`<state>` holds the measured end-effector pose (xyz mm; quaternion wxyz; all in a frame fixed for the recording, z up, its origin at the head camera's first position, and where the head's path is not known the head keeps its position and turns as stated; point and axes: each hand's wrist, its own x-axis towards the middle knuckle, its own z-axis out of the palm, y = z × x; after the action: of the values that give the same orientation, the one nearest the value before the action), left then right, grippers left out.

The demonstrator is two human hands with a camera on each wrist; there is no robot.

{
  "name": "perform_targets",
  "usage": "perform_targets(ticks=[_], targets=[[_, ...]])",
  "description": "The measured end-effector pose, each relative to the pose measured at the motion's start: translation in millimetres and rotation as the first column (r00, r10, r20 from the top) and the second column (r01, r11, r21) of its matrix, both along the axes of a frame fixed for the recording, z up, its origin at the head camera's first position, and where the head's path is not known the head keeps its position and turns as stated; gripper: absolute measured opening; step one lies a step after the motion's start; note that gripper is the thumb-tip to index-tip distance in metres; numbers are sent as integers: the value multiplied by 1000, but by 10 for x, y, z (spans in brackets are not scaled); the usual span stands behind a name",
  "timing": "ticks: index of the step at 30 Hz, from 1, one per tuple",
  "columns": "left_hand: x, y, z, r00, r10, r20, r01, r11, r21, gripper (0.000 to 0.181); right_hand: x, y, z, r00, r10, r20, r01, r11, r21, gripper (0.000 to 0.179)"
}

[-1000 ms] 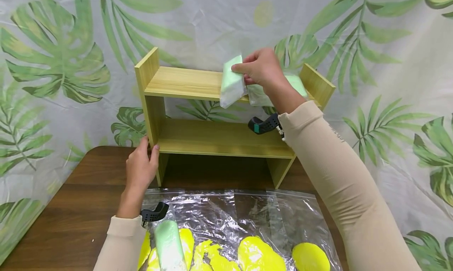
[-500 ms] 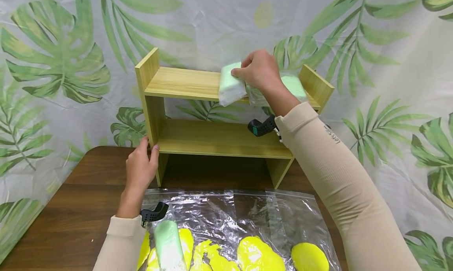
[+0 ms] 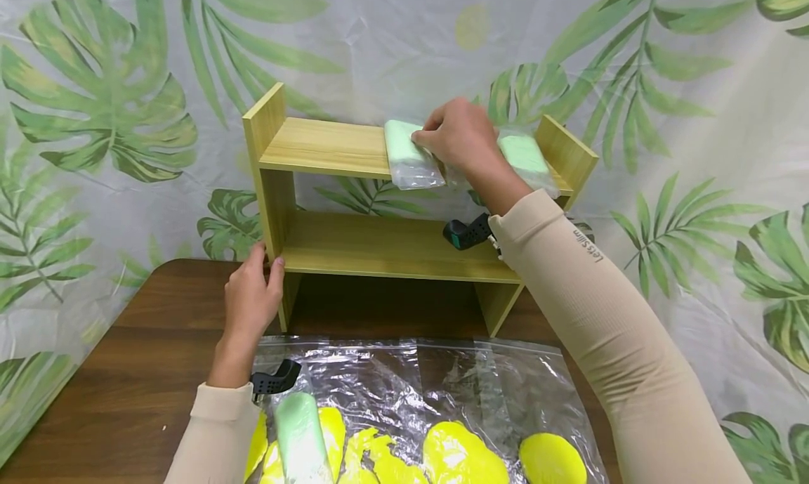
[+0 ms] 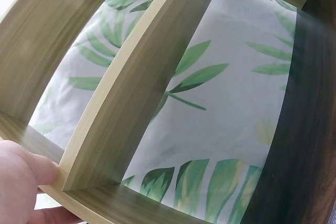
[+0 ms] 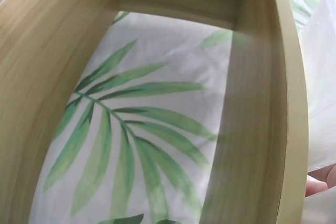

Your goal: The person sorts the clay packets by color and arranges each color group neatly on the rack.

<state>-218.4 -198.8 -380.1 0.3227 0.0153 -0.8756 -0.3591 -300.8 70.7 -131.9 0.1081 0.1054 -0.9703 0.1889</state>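
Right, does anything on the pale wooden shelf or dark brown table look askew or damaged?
The clear plastic wrapper end of the pale green rectangular packet at the person's right hand overhangs the front edge of the wooden top board. And one bright yellow flat piece looks ragged, unlike the smooth round yellow one; possibly damaged.

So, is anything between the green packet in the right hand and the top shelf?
Nothing visible: the right hand holds the green packet by its right edge, flat over the top shelf. Its underside is hidden; another packet lies farther right.
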Motion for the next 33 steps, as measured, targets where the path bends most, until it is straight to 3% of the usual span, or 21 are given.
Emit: perform_targets(ticks=[10, 25, 33], targets=[[-11, 13, 12, 1000, -9, -18, 9, 1000, 0, 39, 116, 38, 60, 999, 35, 1, -35, 998, -47, 33], [-8, 17, 4, 1000, -1, -15, 1, 1000, -9, 37, 565, 239, 15, 988, 141, -60, -150, 968, -200, 31], [-5, 5, 12, 1000, 4, -8, -4, 1000, -9, 37, 761, 349, -77, 977, 181, -113, -207, 932, -297, 31]])
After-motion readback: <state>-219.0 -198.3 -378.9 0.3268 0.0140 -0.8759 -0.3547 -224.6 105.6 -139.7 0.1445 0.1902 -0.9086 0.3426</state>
